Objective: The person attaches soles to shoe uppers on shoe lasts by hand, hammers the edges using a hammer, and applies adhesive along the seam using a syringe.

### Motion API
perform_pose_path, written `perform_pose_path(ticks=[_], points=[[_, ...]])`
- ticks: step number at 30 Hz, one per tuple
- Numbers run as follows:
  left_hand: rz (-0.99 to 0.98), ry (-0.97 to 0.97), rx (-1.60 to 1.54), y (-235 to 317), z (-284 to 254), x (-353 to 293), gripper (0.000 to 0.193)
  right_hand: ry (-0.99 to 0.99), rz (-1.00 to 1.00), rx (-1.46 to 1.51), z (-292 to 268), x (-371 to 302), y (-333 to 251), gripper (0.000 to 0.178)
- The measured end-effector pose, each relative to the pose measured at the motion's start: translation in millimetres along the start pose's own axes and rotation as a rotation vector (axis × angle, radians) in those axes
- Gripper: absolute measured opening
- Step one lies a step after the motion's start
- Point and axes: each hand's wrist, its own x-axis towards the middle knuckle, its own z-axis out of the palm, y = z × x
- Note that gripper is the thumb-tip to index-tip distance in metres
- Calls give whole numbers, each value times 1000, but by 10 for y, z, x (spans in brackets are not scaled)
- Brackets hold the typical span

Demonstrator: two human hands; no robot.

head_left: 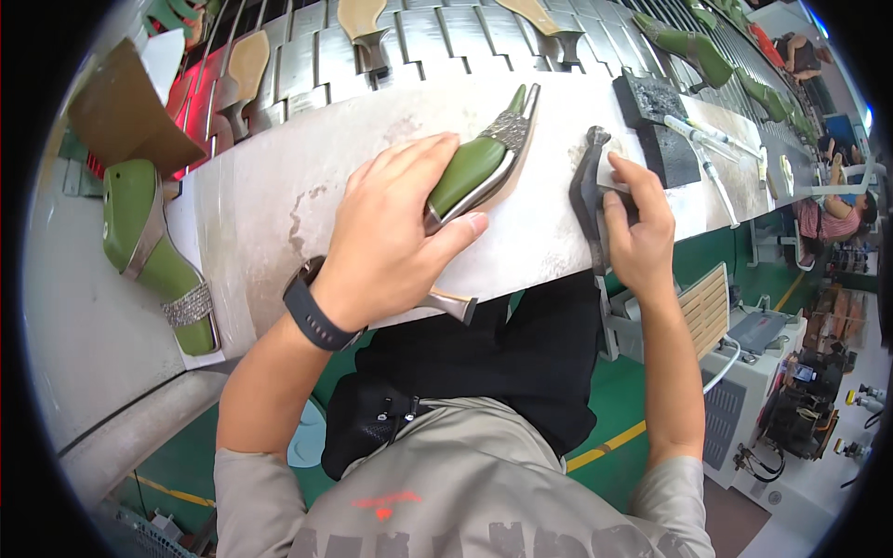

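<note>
My left hand (pixel 395 223) is wrapped around a green high-heeled shoe (pixel 470 175) with a glittering silver strap. The shoe is tilted over the white worktop, its toe pointing away to the right; its heel (pixel 451 305) sticks out below my palm. My right hand (pixel 640 228) is curled, thumb and index finger bent around a dark metal hand tool (pixel 586 191) at the worktop's near edge. Part of that tool is hidden behind my fingers, so its exact kind cannot be made out.
Another green shoe (pixel 153 251) stands at the left. Black blocks (pixel 659 130) and several thin pen-like sticks (pixel 712 139) lie at the right. Beyond the pale worktop (pixel 279 205), a metal slatted conveyor (pixel 446 46) carries more shoes. People are at work at the far right.
</note>
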Motion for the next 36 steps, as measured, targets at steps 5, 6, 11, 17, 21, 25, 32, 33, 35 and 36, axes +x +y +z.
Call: perform_pose_path(ticks=[5,6,11,17,21,25,32,33,35,36], points=[[-117,-24,-28,118,-10,41,62,-106,-71,-49,8,17,-35,48],[-139,-25,-11,132,-7,60,61,-91,-64,-45,-10,15,-27,48],[-109,-84,49,182,-14,180,62,-200,-163,-205,-132,35,-76,53],[-172,-238,18,223,41,458,87,-162,14,105,-53,162,-154,35],[-147,-246,-29,210,28,469,94,-183,61,520,-247,428,-371,33],[-130,-266,13,206,3,505,98,-143,275,851,-201,658,-578,45],[-120,-270,-26,171,20,504,105,-383,396,812,-121,940,-575,24],[-102,-263,-22,167,15,503,105,-303,299,791,-65,978,-553,22],[-92,-249,-16,157,0,483,104,-292,316,661,-14,1140,-498,23],[-80,-241,-22,147,3,482,104,-272,340,674,51,1190,-410,25]])
